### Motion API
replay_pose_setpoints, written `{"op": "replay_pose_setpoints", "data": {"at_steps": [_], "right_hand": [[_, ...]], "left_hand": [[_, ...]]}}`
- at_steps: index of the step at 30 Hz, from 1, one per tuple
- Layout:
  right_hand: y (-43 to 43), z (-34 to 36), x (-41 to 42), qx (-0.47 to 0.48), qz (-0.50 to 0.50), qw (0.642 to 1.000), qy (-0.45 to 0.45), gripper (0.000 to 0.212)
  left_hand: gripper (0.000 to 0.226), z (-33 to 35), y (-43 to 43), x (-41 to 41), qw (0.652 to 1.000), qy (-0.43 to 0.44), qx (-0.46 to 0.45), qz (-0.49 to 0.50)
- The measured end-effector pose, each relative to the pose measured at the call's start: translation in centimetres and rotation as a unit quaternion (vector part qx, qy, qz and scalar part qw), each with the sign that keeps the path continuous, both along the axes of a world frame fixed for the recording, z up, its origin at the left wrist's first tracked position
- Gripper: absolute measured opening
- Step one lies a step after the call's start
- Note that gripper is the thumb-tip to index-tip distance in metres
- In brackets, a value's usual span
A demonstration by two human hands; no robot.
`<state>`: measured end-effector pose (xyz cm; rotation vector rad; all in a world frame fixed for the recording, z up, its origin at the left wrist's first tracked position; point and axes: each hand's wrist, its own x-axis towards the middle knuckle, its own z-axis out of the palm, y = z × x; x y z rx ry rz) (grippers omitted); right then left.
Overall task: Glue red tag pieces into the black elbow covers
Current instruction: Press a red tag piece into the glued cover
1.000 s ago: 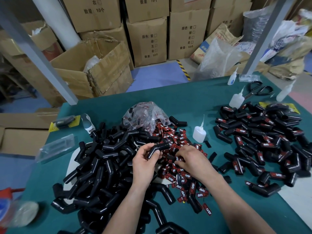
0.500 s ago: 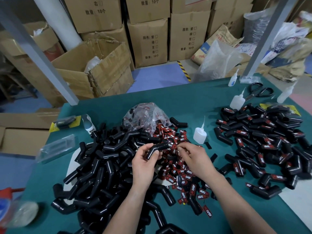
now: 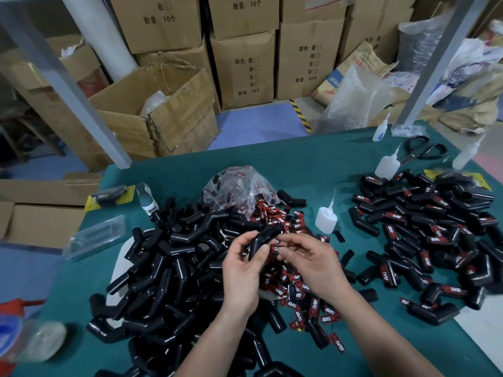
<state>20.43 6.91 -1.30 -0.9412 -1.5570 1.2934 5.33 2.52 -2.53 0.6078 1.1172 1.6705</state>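
While the left grip point(image 3: 239, 270) holds an elbow cover point(image 3: 265, 238) and the right grip point(image 3: 310, 263) pinches a red tag point(image 3: 276, 248), a hasty press could seat it crooked.

On the desk point(image 3: 313, 164): elbow cover heap point(image 3: 168, 268) at 9 o'clock, tagged covers point(image 3: 435, 235) at 3, tag bag point(image 3: 239, 189) at 12, loose tags point(image 3: 304, 295) at 6, glue bottle point(image 3: 326, 219) at 2.

Black elbow covers point(image 3: 272, 372) cut by the bottom edge; blurred red-and-blue object point(image 3: 9, 325) cut by the left edge.
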Motion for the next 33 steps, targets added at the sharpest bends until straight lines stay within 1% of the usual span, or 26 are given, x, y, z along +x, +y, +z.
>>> {"op": "replay_pose_setpoints", "data": {"at_steps": [3,6,7,8,9,11,12,13,14,15,16,17,20,21,22,23,25,27,29,33], "right_hand": [[0.3,-0.4,0.2,0.032,-0.012,0.999,-0.022,0.024],[0.5,-0.7,0.2,0.07,-0.016,0.997,-0.042,0.018],[0.6,-0.7,0.2,0.1,-0.021,0.993,-0.052,0.017],[0.7,-0.9,0.3,0.156,-0.031,0.984,-0.074,0.016],[0.8,-1.1,0.4,0.234,-0.04,0.966,-0.103,0.015],[0.8,-1.6,0.7,0.403,-0.036,0.901,-0.157,0.015],[0.6,-1.8,0.9,0.468,-0.031,0.867,-0.168,0.015],[0.4,-2.0,1.0,0.512,-0.029,0.842,-0.165,0.015],[0.2,-2.1,1.1,0.539,-0.03,0.828,-0.152,0.016],[0.1,-2.1,1.1,0.546,-0.034,0.827,-0.133,0.018],[0.0,-1.9,1.1,0.531,-0.043,0.838,-0.115,0.018],[0.0,-1.7,0.9,0.498,-0.059,0.859,-0.101,0.017],[0.3,-0.6,0.5,0.346,-0.147,0.925,-0.055,0.01],[0.4,-0.2,0.4,0.283,-0.165,0.945,-0.026,0.013],[0.4,0.2,0.3,0.214,-0.171,0.962,0.011,0.021],[0.4,0.6,0.3,0.151,-0.164,0.974,0.048,0.026],[0.3,1.0,0.3,0.086,-0.137,0.983,0.086,0.025],[0.2,1.3,0.3,0.063,-0.111,0.988,0.088,0.02],[0.2,1.5,0.3,0.048,-0.094,0.991,0.076,0.017],[0.3,1.3,0.5,0.004,-0.051,0.996,0.072,0.009]], "left_hand": [[0.035,0.1,0.2,-0.1,0.999,-0.042,-0.016,-0.007],[0.041,0.8,0.3,-0.5,0.997,-0.073,-0.027,-0.009],[0.046,0.9,0.3,-0.6,0.996,-0.085,-0.029,-0.008],[0.049,1.0,0.3,-0.7,0.995,-0.094,-0.031,-0.005],[0.052,1.1,0.3,-0.7,0.994,-0.099,-0.037,0.0],[0.055,1.1,0.3,-0.7,0.993,-0.105,-0.052,0.012],[0.055,1.1,0.3,-0.7,0.992,-0.11,-0.057,0.019],[0.053,1.1,0.3,-0.7,0.991,-0.113,-0.06,0.026],[0.05,1.1,0.3,-0.8,0.991,-0.112,-0.061,0.033],[0.047,1.1,0.3,-0.8,0.992,-0.107,-0.063,0.036],[0.045,1.1,0.3,-0.9,0.992,-0.097,-0.068,0.031],[0.043,1.1,0.3,-0.9,0.993,-0.083,-0.077,0.019],[0.039,1.1,0.1,-0.4,0.994,-0.033,-0.102,-0.011],[0.038,1.1,0.0,-0.2,0.995,-0.022,-0.101,-0.012],[0.037,1.2,-0.1,-0.1,0.995,-0.016,-0.095,-0.008],[0.036,1.3,-0.2,0.0,0.996,-0.005,-0.089,-0.003],[0.037,1.4,-0.4,0.1,0.995,0.065,-0.075,0.013],[0.039,1.5,-0.7,0.0,0.988,0.142,-0.059,0.022],[0.043,1.5,-0.9,0.1,0.983,0.177,-0.048,0.023],[0.052,1.6,-1.0,0.4,0.976,0.212,-0.045,0.031]]}}
